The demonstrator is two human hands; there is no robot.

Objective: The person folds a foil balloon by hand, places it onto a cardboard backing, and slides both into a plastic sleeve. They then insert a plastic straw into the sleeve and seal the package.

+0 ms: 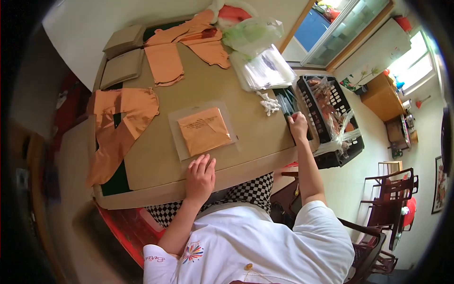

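Observation:
A clear plastic bag (176, 124) lies flat on the table with a folded orange foil piece (204, 130) inside, printed with small dark text. At its lower edge rests my left hand (201, 177), palm down with the fingers stretched out, holding nothing. My right hand (298, 128) is at the table's right edge, by a bundle of thin dark sticks (285, 100). Its fingers are curled closed, and what they hold, if anything, is hidden. Small white plastic pieces (268, 104) lie in a pile left of the sticks.
Flat orange foil pieces lie at the left (124, 111) and back (163, 61) of the cardboard-covered table (156, 151). Brown stacks (122, 66) stand back left. Clear bags (267, 70) are piled back right. A black crate (338, 102) with wrapped items adjoins the right edge.

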